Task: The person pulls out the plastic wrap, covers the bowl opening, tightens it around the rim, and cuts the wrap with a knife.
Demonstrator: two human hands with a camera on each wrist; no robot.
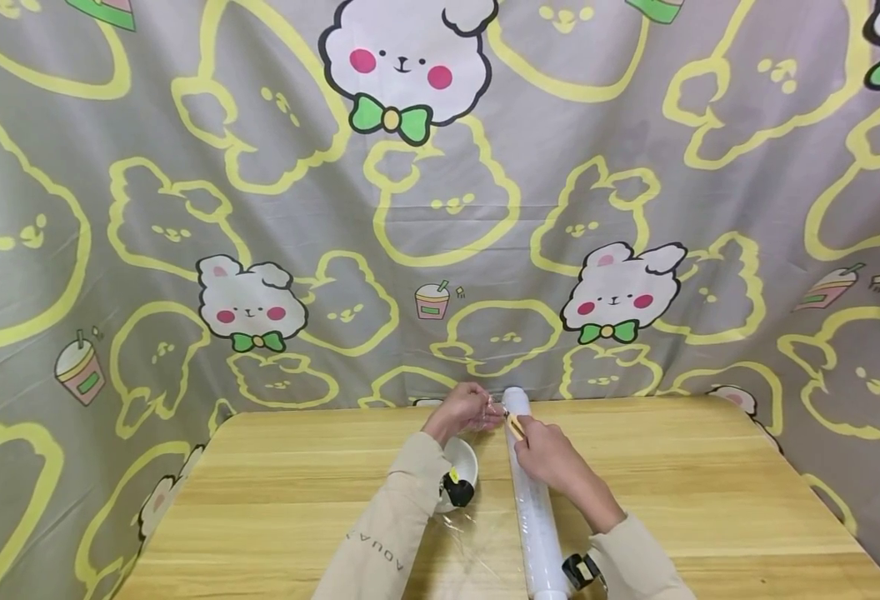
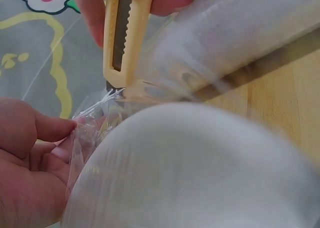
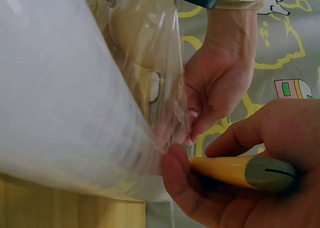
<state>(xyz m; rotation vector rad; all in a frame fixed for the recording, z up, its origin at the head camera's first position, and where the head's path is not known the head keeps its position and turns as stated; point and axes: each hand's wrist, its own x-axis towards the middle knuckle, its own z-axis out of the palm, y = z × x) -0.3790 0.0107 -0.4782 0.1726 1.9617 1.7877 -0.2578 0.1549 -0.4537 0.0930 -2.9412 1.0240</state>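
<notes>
A long white roll of cling film [image 1: 533,517] lies lengthwise on the table, with a clear sheet of film [image 3: 150,43] drawn off its left side. Near the roll's far end, my left hand [image 1: 466,408] pinches the bunched edge of that sheet between thumb and fingers. My right hand [image 1: 548,452] grips a yellow utility knife [image 2: 127,38] over the roll's far end. In the left wrist view the knife's tip touches the gathered film by the left fingers. A white bowl [image 1: 466,457] stands under my left wrist, partly hidden by the sleeve and wrist camera.
The wooden table [image 1: 297,500] extends to both sides of the roll. Behind its far edge hangs a grey patterned cloth [image 1: 470,242], close to both hands. Loose film also lies on the table between the bowl and the roll.
</notes>
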